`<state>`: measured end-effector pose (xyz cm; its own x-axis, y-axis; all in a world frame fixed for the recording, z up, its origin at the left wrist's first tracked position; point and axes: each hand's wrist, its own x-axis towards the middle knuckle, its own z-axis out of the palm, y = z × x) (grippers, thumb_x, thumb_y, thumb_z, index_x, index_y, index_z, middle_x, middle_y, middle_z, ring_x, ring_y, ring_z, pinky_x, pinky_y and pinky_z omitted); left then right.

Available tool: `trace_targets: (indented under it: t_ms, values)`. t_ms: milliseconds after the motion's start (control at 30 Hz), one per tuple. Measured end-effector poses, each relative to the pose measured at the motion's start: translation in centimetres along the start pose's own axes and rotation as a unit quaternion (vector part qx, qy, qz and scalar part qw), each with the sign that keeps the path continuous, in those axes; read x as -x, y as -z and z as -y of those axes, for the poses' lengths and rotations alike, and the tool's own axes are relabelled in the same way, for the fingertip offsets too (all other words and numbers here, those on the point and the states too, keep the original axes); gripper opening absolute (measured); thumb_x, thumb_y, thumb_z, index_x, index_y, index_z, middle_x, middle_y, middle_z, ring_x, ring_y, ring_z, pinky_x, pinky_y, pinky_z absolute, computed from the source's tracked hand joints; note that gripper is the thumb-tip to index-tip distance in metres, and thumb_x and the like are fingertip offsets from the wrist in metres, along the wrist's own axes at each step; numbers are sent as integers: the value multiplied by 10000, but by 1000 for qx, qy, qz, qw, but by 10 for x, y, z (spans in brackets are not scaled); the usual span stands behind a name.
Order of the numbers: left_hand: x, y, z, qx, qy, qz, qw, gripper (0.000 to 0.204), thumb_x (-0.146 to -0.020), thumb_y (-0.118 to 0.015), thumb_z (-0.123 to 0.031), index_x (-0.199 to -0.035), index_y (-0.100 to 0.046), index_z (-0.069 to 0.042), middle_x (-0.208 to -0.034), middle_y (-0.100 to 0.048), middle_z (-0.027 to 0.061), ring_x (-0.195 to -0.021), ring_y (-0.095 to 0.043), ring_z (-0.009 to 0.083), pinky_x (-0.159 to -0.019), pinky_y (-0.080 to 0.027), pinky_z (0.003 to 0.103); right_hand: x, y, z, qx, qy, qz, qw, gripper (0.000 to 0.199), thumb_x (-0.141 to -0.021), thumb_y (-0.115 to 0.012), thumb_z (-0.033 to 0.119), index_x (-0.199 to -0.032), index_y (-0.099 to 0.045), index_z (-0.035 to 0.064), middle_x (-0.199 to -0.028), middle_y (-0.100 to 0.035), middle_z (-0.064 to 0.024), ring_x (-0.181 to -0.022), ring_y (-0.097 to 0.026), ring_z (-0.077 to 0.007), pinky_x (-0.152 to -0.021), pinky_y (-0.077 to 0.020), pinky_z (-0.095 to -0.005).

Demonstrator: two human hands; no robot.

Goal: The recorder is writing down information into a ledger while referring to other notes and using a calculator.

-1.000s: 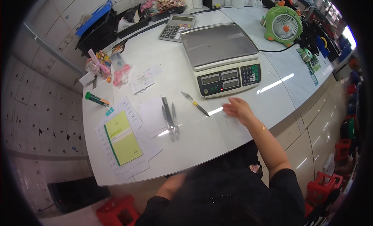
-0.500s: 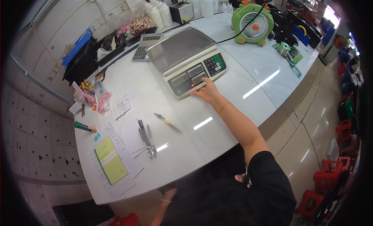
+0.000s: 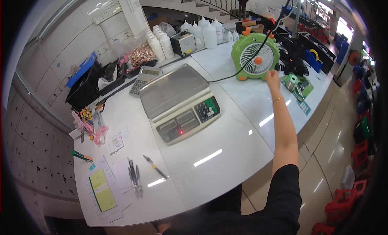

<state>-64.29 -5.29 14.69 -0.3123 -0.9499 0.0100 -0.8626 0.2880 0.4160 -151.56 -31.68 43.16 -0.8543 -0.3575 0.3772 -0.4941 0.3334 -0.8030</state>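
Green fan [image 3: 258, 61]: our right hand [image 3: 273, 78] at lower edge, fingers bunched, grip unclear; likely reaching, next needing sure contact.

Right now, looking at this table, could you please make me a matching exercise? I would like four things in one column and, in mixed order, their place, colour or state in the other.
Column one:
1. right hand
2. scale
3. notebook
4. calculator

Column two:
A. yellow-green, lying on papers
B. grey, just beside the scale's metal pan
C. at the lower right of the green fan
D. red light glowing on its front

Pairs: 1-C, 2-D, 3-A, 4-B
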Motion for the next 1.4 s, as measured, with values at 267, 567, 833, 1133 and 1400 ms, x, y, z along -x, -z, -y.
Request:
trace_targets:
  t_ms: [267,567,833,1133,1400]
  values:
    - [-93,-40,-17,-9,0,-31,999,385,-838,-539,-287,-1154,-588,-72,-1207,-544,197,-1119,-473,415,-993,-335,501,-131,10,6,55,173,-88,979,587,-864,-562,397,-1289,-452,6,-1285,-479,-251,-1179,-476,-372,-978,-380,-419]
    - [-145,-47,-17,-33,4,-31,999,387,-844,-532,-293,-1156,-586,-71,-1210,-543,198,-1122,-471,415,-994,-333,501,-140,-16,-14,46,169,-36,984,609,-883,-536,426,-1300,-402,2,-1138,-525,-261,-1076,-502,-397,-908,-402,-422]
    - [-128,-33,7,-37,-17,38,998,388,-849,-525,-299,-1157,-584,-69,-1212,-542,198,-1125,-470,414,-996,-331,501,-77,55,4,40,220,-16,974,405,-877,-581,363,-1049,-521,1,-992,-566,-215,-929,-548,-373,-794,-432,-413]
    - [-59,-24,28,-18,-23,111,993,390,-855,-518,-305,-1158,-583,-68,-1215,-541,199,-1128,-468,414,-997,-329,501,16,178,-6,45,179,29,982,384,-893,-575,332,-1077,-518,0,-931,-597,-180,-849,-569,-284,-754,-436,-350]
    - [12,32,-14,-5,52,32,998,387,-882,-481,-316,-1168,-580,-74,-1196,-564,186,-1138,-480,388,-997,-324,507,4,192,-81,-18,88,108,990,429,-949,-496,274,-1279,-461,2,-1193,-560,-128,-1081,-539,-229,-943,-396,-316]
